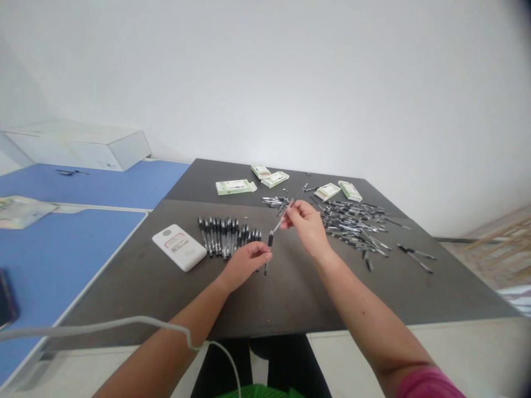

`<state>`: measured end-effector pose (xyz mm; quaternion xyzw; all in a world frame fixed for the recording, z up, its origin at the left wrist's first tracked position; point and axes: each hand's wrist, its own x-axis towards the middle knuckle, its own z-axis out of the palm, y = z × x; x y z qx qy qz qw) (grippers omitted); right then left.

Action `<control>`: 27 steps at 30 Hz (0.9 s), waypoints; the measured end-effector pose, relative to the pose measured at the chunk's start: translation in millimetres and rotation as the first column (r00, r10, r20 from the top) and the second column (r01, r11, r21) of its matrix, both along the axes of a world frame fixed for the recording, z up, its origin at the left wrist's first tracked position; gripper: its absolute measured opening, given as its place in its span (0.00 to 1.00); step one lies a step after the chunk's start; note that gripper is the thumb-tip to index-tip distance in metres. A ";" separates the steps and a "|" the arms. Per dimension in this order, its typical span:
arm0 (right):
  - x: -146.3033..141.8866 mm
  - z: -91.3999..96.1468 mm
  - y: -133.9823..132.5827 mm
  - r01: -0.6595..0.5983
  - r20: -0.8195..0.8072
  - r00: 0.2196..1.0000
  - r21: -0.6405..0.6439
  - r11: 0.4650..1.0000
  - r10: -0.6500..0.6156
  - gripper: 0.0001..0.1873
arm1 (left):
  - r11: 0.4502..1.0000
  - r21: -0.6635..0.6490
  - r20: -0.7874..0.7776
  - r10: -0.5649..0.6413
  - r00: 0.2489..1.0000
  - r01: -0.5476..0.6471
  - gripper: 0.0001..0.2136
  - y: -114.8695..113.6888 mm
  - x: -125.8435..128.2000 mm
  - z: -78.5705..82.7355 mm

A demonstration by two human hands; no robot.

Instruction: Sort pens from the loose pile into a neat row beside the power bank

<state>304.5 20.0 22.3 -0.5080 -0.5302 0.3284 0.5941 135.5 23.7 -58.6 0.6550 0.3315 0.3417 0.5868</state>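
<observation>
The left hand is holding a pen barrel, and the right hand is holding a slim refill by its upper end, perhaps touching it. A pen row is lying beside a white device; loose pen parts are littering the surface.

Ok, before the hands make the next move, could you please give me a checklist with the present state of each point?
1. Left hand holds the pen barrel: ok, pinched and nearly upright.
2. Right hand holds the thin rod: ok, at a slant.
3. Rod parallel with the barrel: not ok, the rod leans more.
4. Rod's lower end inside the barrel: cannot tell, too small.
5. Lined-up pens apart from the loose pile: ok, left and right of the hands.
6. White cable off the left forearm: cannot tell, it crosses it in view.
</observation>
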 end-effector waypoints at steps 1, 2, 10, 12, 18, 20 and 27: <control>-0.1 -0.6 -0.2 -0.002 0.004 1.000 -0.006 1.000 0.002 0.11 | 1.000 0.000 -0.003 -0.002 1.000 0.002 0.08 0.1 0.1 -0.1; -0.1 -1.1 -0.3 -0.005 0.008 1.000 -0.011 1.000 0.005 0.11 | 1.000 -0.001 -0.008 -0.003 1.000 0.003 0.08 0.1 0.2 -0.2; 1.8 -0.7 -3.0 -0.013 0.086 0.996 0.000 1.000 0.013 0.08 | 0.999 0.023 -0.038 -0.022 0.999 0.022 0.08 -0.6 0.0 0.4; 2.3 0.6 -4.8 -0.005 0.107 0.994 0.009 1.000 0.004 0.09 | 0.999 0.028 -0.042 -0.030 0.999 0.031 0.08 -0.4 -0.3 0.1; 3.1 -1.8 -6.8 -0.011 0.120 0.993 0.034 0.999 0.006 0.09 | 0.999 0.044 -0.062 -0.016 0.998 0.018 0.09 0.7 0.0 -3.4; 4.7 -2.3 -5.3 -0.032 0.160 0.987 0.020 0.999 0.029 0.08 | 0.999 0.043 -0.065 -0.012 0.998 0.015 0.09 0.3 0.4 -3.7; 9.4 -2.9 -7.0 -0.315 0.452 0.833 -0.083 0.945 0.318 0.07 | 0.999 -0.024 0.014 0.022 1.000 -0.022 0.09 1.4 -2.1 -1.7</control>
